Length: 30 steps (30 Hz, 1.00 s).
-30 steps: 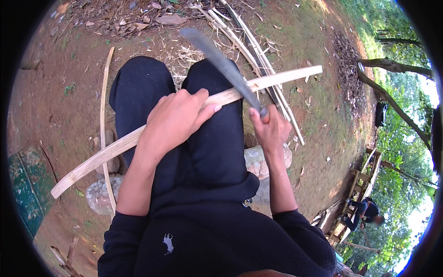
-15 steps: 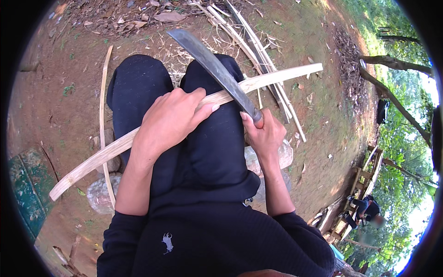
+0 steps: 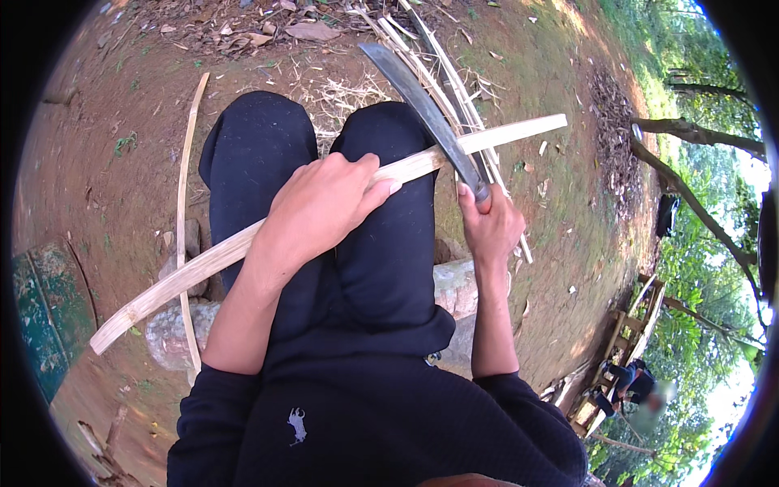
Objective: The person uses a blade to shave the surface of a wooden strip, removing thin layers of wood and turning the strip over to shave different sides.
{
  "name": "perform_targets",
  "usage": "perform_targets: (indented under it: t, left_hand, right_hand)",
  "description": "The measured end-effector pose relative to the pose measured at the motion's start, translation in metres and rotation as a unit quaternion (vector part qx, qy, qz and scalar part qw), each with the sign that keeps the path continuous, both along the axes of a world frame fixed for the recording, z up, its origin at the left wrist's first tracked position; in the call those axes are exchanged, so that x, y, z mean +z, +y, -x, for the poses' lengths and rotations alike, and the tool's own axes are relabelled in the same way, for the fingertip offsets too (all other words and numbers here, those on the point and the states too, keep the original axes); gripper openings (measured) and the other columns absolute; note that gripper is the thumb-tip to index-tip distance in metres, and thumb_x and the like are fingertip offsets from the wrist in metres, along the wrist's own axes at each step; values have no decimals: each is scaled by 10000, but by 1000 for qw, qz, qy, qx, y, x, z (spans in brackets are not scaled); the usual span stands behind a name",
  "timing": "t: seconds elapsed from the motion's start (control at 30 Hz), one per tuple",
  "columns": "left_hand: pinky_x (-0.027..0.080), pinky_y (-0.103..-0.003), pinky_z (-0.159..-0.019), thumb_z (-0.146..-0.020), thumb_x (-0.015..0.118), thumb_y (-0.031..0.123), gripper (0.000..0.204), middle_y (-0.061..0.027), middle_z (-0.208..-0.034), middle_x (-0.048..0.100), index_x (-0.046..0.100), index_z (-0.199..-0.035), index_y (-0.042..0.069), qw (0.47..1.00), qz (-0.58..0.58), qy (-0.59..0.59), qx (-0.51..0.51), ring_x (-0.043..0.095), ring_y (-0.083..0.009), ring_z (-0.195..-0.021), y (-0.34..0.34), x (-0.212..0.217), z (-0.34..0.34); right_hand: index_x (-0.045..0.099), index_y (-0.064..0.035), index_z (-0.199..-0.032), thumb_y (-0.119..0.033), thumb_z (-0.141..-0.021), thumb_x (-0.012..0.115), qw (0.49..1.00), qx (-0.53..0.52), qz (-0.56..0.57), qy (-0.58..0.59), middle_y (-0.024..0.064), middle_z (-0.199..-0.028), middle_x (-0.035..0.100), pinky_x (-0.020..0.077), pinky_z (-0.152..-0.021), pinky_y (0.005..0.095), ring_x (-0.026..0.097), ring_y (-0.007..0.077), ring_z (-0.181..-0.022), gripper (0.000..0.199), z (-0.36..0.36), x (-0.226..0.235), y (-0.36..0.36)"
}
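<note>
A long pale wooden strip [image 3: 203,264] slants across my thighs, its near end at lower left and its far end past my right knee. Closed over its middle, my left hand [image 3: 324,199] grips it, thumb lying along the wood. My right hand [image 3: 492,223] is wrapped round the handle of a machete [image 3: 422,105]. The dark blade crosses the strip to the right of my left hand and touches or overlaps it; its tip points up and away to the left. My right palm hides most of the handle.
A thin strip [image 3: 182,187] stands out on the ground left of my legs. Several split strips [image 3: 462,89] lie ahead, with shavings [image 3: 341,101] by my knees. A log [image 3: 454,288] is beneath me. A green panel [image 3: 53,316] is at left; a person [image 3: 629,381] sits far right.
My right hand and the machete have moved right along the strip, toward its far end. My left hand has shifted slightly right, still gripping the strip.
</note>
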<state>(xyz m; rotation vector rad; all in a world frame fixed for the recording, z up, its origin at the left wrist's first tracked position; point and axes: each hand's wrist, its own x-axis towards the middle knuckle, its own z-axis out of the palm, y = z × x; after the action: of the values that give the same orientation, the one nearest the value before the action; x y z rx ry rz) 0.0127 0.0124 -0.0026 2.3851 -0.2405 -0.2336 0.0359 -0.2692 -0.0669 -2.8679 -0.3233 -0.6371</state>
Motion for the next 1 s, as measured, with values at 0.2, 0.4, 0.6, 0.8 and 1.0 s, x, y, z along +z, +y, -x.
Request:
perform_targets:
  t: [0.2, 0.4, 0.6, 0.8, 1.0]
  left_hand:
    - [550, -512, -686, -995, 592, 349, 360, -224, -722, 664, 656, -949, -2, 1000, 9, -7, -1, 679, -423, -747, 3, 1, 3]
    - [537, -532, -719, -1002, 581, 382, 400, -245, -746, 665, 664, -999, -9, 1000, 24, -1, -7, 664, -452, -766, -2, -5, -2]
    - [535, -531, -722, -992, 595, 378, 378, -240, -740, 661, 661, -971, 7, 999, 51, -6, 4, 664, -444, -772, 2, -6, 4]
    - [515, -528, -688, -987, 601, 373, 383, -217, -689, 633, 605, -872, 8, 1000, 22, -3, 7, 651, -444, -750, -1, -4, 6]
    - [561, -494, -696, -987, 605, 333, 349, -203, -728, 678, 656, -905, -3, 1000, 0, -18, -18, 695, -397, -764, 1, -1, 6]
  right_hand:
    - [484, -141, -632, -703, -844, 692, 993, 110, 32, -24, -31, -485, 471, 361, -344, 348, 412, 112, -364, 636, 13, 4, 19]
    - [470, -91, -634, -633, -770, 785, 996, 82, -15, -16, 53, -492, 466, 404, -421, 391, 492, 266, -407, 642, 12, 1, 13]
    - [465, -93, -632, -595, -799, 792, 990, 117, -68, -38, 42, -481, 453, 400, -422, 375, 490, 245, -409, 622, 18, 8, 9]
    - [473, -90, -646, -574, -828, 778, 998, -1, -60, -6, 50, -484, 439, 405, -423, 376, 477, 262, -408, 600, 18, 0, 1]
    - [504, -124, -634, -621, -882, 703, 996, 41, 68, -28, -2, -471, 478, 391, -386, 324, 458, 141, -374, 589, 1, -16, -27]
